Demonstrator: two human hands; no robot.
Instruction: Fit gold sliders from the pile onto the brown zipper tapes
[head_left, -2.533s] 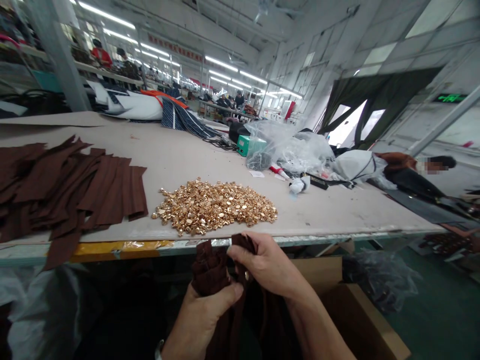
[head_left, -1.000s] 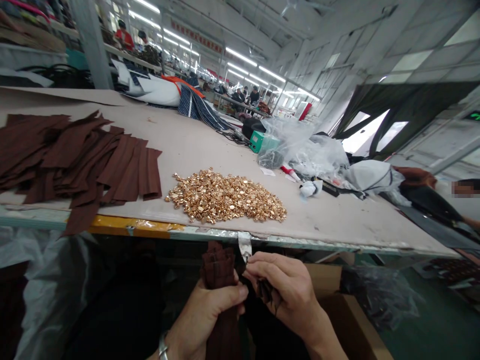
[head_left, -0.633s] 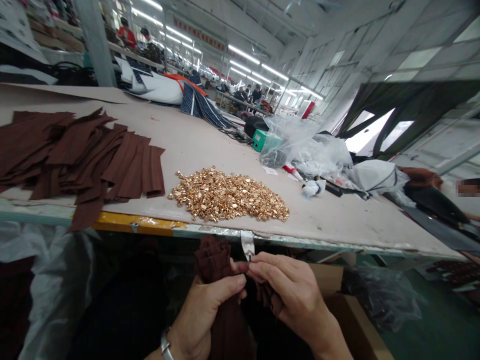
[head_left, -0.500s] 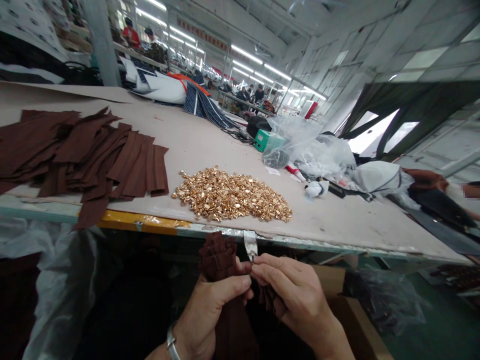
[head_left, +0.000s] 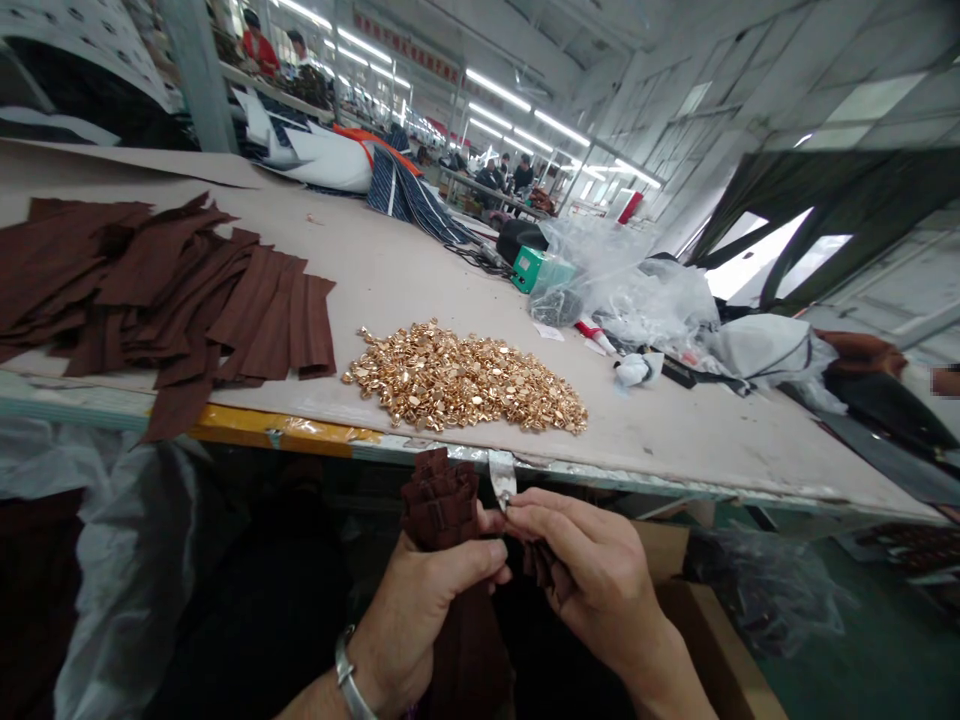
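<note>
Below the table edge, my left hand wraps round a thick bundle of dark brown fabric strips. My right hand is closed beside it, fingertips pinched near a pointed metal piece fixed at the table edge. Folded brown fabric shows beneath the right fingers. Whatever lies between the two hands' fingertips is too small to make out. On the tabletop just beyond is a heap of small gold metal pieces.
Loose brown strips lie spread on the left of the table. Clear plastic bags, a green box and a white bundle are further right. A cardboard box stands below right. People sit in the background.
The view has shifted slightly, so the tabletop appears a little higher. Both hands keep nearly the same hold, with my right hand slightly higher beside the metal piece.
</note>
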